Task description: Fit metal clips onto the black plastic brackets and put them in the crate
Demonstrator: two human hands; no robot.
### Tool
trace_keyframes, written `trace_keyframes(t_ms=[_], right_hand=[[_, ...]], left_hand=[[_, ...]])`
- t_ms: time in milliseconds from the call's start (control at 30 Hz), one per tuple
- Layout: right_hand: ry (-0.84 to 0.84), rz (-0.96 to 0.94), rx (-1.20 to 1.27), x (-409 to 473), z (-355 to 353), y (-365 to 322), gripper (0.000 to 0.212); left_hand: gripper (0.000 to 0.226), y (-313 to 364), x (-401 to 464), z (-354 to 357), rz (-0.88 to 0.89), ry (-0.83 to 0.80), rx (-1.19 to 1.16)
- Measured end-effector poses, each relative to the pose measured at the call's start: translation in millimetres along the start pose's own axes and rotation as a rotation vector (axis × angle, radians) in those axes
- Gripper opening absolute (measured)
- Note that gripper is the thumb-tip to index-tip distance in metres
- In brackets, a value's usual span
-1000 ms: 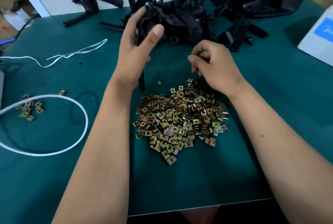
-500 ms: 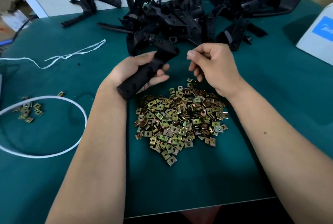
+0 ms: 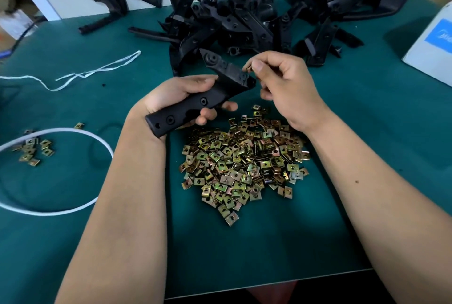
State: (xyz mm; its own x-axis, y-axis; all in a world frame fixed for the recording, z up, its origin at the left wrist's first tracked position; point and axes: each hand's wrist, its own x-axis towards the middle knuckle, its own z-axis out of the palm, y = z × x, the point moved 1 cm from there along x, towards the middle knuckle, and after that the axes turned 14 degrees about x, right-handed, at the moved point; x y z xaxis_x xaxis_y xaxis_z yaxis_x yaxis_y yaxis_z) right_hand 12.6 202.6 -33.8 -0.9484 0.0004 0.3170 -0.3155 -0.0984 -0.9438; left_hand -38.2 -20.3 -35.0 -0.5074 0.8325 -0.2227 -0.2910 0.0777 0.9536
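Near edge: green tabletop point(image 3: 244, 262), both forearms reaching in over it.

Centre, just beyond: loose clip pile point(image 3: 244, 161), brass-coloured, directly under both hands. Looks like it's kept there so the next clip is a short reach.

Left of that: white cord loop point(image 3: 56, 210) with a few stray clips point(image 3: 31, 149) inside it. Purpose unclear.

Left hand point(image 3: 176, 95): palm up, fingers curled round the long handle end of one black bracket point(image 3: 195, 100). Bracket lifted off the tabletop, angled up and to the right so its far tab end faces the other hand. Judgement: held that way to present the tab edge for a clip to slide on.

Right hand point(image 3: 286, 88): thumb and forefinger pinching a single clip point(image 3: 247, 69), other fingers loosely curled under. Clip sits right at the bracket's far tab, touching or nearly; can't tell if it has started to seat. Step in hand looks like pushing that clip onto the tab.

Far: bracket heap point(image 3: 256, 17), tangled, spanning centre to right, with one separate bracket point(image 3: 117, 2) off to the far left. Far right: corner of a white box point(image 3: 430, 41) with a blue label.

White string point(image 3: 97, 71) lies loose, mid-left.

No crate in view; nothing here shows finished parts.
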Motion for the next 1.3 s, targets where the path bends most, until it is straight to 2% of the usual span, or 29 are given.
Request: trace_keyframes(t_ms=[300,600,733,967,1300], right_hand=[[-0.072,0.037,-0.145,0.7,-2.8,0.2,0.018],[-0.109,0.098,-0.122,1.1,-7.0,-0.2,0.020],[-0.054,0.085,-0.111,1.5,-5.9,1.3,0.021],[-0.011,0.066,-0.042,4.8,-6.0,4.9,0.016],[-0.013,-0.063,-0.180,4.9,-7.5,4.4,0.017]], left_hand=[[0.040,-1.7,4.9,-2.1,-0.043,0.024,0.048],[0.045,-0.7,5.5,-1.5,-0.067,0.033,0.049],[0.045,0.2,6.4,2.8,-0.073,0.045,0.044],[0.038,1.4,6.2,5.1,-0.134,0.058,-0.106],[0.037,1.2,9.9,9.4,-0.173,0.009,-0.371]])
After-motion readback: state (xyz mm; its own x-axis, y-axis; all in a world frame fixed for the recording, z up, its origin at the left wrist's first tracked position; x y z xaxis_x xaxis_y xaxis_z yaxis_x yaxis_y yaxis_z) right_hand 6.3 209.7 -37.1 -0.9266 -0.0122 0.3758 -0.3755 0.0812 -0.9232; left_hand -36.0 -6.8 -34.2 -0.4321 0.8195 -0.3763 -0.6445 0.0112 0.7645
